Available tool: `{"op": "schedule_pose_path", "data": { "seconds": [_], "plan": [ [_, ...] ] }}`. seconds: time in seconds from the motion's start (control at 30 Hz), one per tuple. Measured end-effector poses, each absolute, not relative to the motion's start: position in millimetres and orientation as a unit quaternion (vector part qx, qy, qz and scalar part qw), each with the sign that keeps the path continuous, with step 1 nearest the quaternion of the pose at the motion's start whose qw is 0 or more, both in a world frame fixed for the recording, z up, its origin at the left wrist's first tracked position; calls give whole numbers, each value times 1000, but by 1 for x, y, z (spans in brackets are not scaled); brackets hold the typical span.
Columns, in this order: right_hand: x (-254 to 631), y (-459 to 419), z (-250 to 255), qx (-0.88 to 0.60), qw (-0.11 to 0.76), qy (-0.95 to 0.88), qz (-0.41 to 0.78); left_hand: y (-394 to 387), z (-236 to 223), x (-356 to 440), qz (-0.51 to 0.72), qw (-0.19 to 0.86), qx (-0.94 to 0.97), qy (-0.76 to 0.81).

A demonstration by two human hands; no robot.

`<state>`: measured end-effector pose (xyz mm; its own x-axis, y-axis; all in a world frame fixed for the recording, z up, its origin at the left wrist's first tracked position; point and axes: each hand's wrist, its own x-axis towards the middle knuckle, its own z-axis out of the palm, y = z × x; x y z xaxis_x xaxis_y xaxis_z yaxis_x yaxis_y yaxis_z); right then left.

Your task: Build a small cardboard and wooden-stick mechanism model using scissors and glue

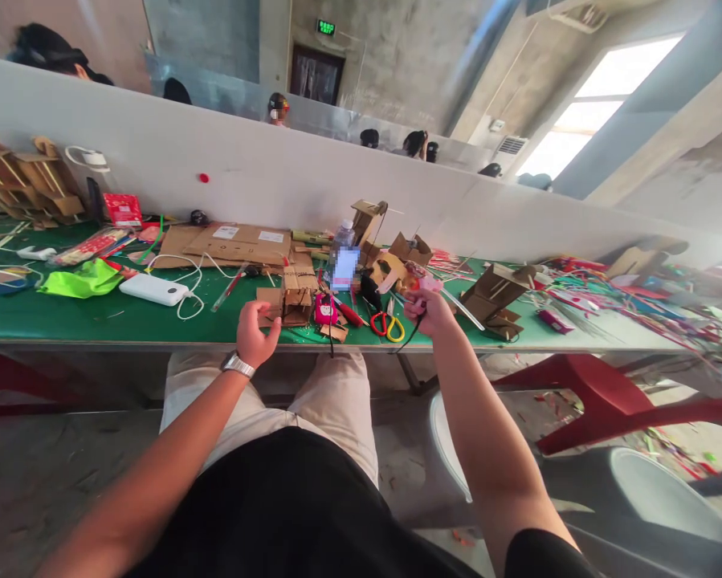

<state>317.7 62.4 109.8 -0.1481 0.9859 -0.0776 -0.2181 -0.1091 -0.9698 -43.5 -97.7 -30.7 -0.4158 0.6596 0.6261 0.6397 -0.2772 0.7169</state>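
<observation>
At the table's front edge my left hand (255, 333) is open, thumb apart from the fingers. Its fingertips are beside a small cardboard structure (297, 305) and a loose cardboard flap (268, 297). My right hand (433, 311) is closed around what looks like a pink hot glue gun (428, 283); a whitish glue stick (466, 311) sticks out behind it and a black cord hangs below. Between the hands lie a pink pouch (325, 309), a red-handled tool (349, 314) and scissors (388, 325) with red and yellow handles.
On the green table (240, 309), a lit phone (344, 267) leans by a clear bottle (344, 233). A white power bank (153, 289) with cable lies left. Another cardboard structure (496, 297) stands right. A white partition (246, 177) runs behind; a red chair (589, 393) is at right.
</observation>
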Motion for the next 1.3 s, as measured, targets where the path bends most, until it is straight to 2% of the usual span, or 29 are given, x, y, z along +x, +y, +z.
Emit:
{"op": "schedule_pose_path", "data": {
  "seconds": [0.1,0.2,0.4,0.5,0.7,0.93,1.1,1.23,1.3],
  "plan": [
    [325,24,106,-392,444,-444,673,-114,-10,-18,589,5,553,589],
    [319,-18,101,-352,405,-443,718,-118,17,21,571,59,610,546],
    [292,-91,91,-274,337,-444,784,-101,48,79,605,450,559,345],
    [282,-110,85,-230,311,-425,818,-102,45,84,600,548,511,279],
    [270,-124,77,-176,271,-376,868,-121,36,72,666,522,433,311],
    [260,-135,74,-100,271,-327,900,-125,25,47,689,490,399,355],
    [268,-134,83,-76,324,-309,891,-124,23,21,696,476,381,380],
    [271,-131,87,-138,361,-339,858,-131,31,10,696,481,377,377],
    [268,-130,84,-195,416,-363,811,-137,37,11,699,497,363,364]
  ]
}}
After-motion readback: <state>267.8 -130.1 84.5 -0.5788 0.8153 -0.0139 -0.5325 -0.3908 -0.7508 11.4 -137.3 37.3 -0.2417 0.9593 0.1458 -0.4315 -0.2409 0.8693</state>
